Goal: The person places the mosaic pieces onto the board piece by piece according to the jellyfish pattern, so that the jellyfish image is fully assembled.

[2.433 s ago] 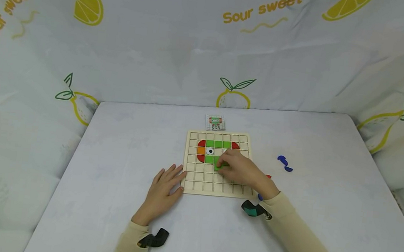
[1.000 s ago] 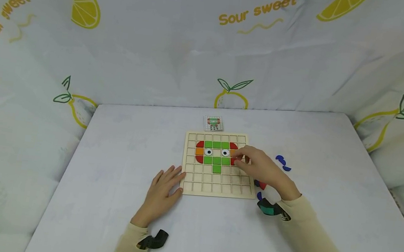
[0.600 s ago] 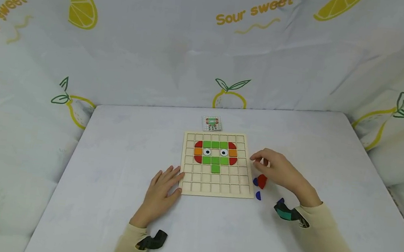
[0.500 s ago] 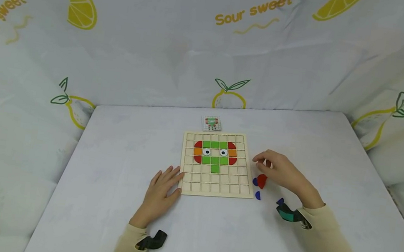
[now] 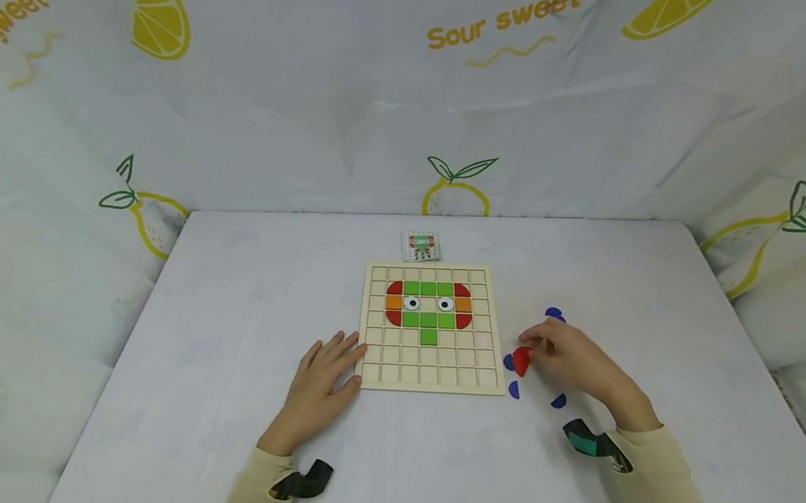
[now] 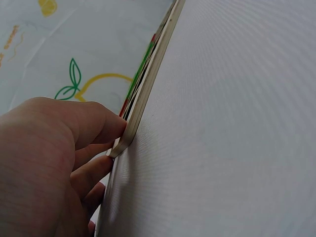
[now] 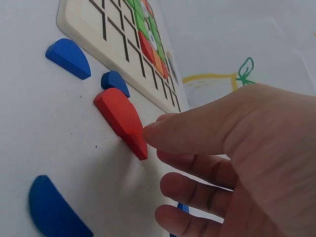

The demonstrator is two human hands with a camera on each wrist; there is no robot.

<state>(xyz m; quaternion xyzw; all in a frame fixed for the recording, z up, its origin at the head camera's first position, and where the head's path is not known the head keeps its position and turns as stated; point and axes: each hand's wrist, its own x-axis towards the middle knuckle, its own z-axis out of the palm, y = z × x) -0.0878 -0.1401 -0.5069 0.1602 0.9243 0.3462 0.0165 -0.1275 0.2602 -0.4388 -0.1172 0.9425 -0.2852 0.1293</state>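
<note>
The wooden grid board point(image 5: 388, 369) bears a face-like pattern of green, red and orange tiles with two eye tiles; one green tile point(image 5: 428, 337) sits below the rest. My left hand point(image 5: 319, 392) rests with its fingers spread at the board's left edge; the left wrist view has its fingertips touching the board's corner. Right of the board, my right hand point(image 5: 578, 364) is over the table with fingers loosely bent. Its thumb is close beside the red pieces point(image 7: 118, 116), which lie against each other; whether it touches them is unclear. Nothing shows between its fingers.
Blue half-round pieces lie around the right hand: one point(image 5: 514, 389) near the board's lower right corner, one point(image 5: 559, 402) nearer the wrist, one point(image 5: 508, 362) against the red pieces. Another blue piece point(image 5: 554, 313) lies behind the hand. A pattern card point(image 5: 421, 246) lies beyond the board.
My right hand has left the board and moved right, then down to the red pieces. The right eye tile and right orange tile are now uncovered. My left hand has stayed put.
</note>
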